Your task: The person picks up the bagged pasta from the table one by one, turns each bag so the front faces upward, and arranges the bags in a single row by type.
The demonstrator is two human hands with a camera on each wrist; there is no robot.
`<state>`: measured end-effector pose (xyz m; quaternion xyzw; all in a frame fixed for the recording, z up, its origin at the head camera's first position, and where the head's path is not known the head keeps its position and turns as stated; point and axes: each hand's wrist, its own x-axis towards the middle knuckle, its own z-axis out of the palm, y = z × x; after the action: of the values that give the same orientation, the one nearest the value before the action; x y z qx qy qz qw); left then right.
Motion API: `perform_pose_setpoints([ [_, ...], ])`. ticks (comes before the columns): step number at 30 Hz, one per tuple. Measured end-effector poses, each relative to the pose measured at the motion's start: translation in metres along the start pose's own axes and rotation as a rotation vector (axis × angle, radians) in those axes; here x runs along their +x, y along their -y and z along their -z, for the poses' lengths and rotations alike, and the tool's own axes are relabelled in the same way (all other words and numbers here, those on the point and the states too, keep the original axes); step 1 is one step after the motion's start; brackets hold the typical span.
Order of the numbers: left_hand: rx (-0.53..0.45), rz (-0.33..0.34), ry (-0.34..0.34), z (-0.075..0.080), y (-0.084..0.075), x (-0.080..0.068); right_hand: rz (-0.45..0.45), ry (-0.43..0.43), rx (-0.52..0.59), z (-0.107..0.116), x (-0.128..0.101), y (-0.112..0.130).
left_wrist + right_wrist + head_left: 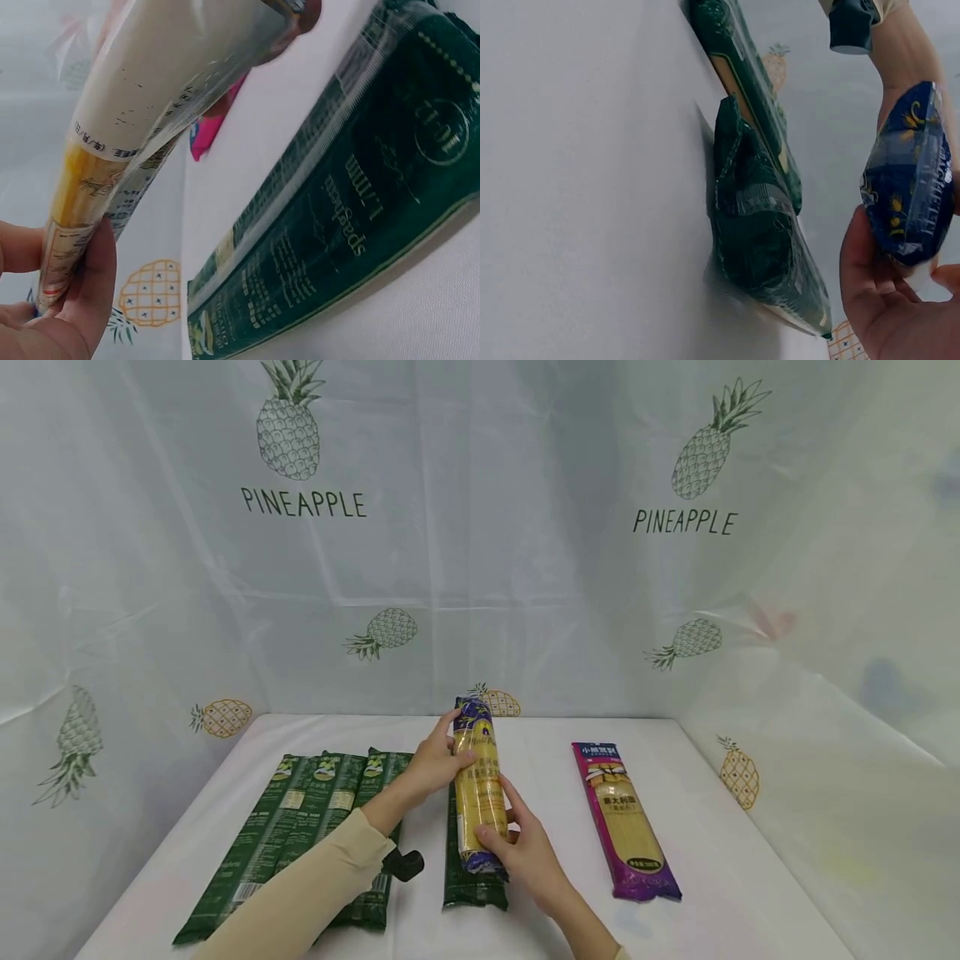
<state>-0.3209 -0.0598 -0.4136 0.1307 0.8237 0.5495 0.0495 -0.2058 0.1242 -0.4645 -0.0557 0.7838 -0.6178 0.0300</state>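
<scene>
Both hands hold a yellow spaghetti packet with blue ends (480, 785) in the air, tilted, over the middle of the table. My left hand (437, 764) grips its far left side near the top, thumb across the front. Lower down on the right side, my right hand (527, 852) holds the near end between thumb and fingers. Directly beneath lies a green spaghetti packet (322, 202), partly hidden by the yellow one in the head view. The blue near end (907, 176) faces the right wrist camera, with the right hand's fingers around its lower edge.
Several green spaghetti packets (258, 835) lie side by side at the left, partly covered by the left sleeve (307, 889). On the right lies a purple and pink pasta packet (626, 822). A white curtain with pineapple prints (487, 527) hangs behind the white table (720, 877).
</scene>
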Motion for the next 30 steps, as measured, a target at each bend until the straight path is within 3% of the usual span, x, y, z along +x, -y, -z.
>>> perform_pose_setpoints([
  [3, -0.034, 0.019, -0.01, 0.0, 0.0, 0.0, -0.024, 0.025, 0.005, 0.002, 0.0, 0.002],
  [7, -0.089, 0.032, -0.008, 0.001, 0.001, 0.002, -0.07, 0.085, 0.108, 0.007, -0.001, 0.005],
  [11, -0.183, 0.049, 0.026, 0.003, 0.003, 0.002, -0.139, 0.171, 0.256, 0.014, 0.0, 0.003],
  [16, -0.241, 0.063, 0.089, 0.004, 0.003, 0.002, -0.17, 0.237, 0.315, 0.018, 0.0, -0.002],
  [30, -0.18, 0.074, 0.134, 0.003, 0.0, 0.0, -0.033, 0.106, 0.216, 0.014, 0.0, -0.005],
])
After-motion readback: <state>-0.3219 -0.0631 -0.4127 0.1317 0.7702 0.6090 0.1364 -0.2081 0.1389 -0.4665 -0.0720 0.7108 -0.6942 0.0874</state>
